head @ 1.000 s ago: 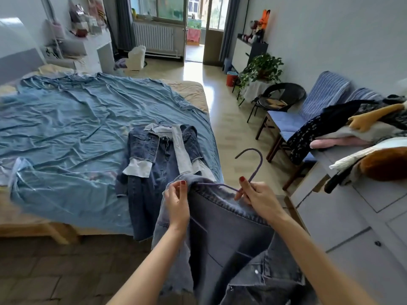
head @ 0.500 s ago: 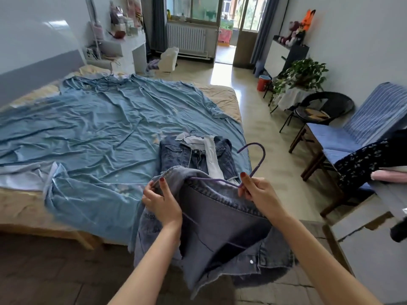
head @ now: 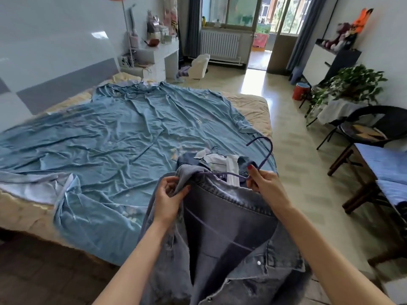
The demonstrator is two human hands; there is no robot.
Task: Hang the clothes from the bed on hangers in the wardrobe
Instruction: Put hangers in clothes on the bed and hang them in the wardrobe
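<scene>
At the lower centre of the frame a denim jacket [head: 222, 234] is held up, its shoulder fabric pinched by the left hand [head: 169, 198]. A purple hanger [head: 261, 155], partly threaded inside the jacket, is gripped at its neck by the right hand [head: 265, 183]. Just beyond, at centre, another denim garment [head: 220, 161] is seen lying on the bed [head: 110, 133], which is covered by a rumpled blue sheet.

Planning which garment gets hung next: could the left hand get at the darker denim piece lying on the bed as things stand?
Probably not right away. The left hand is gripping the denim jacket, which hangs between it and the darker denim piece on the bed. The right hand holds the purple hanger.
</scene>
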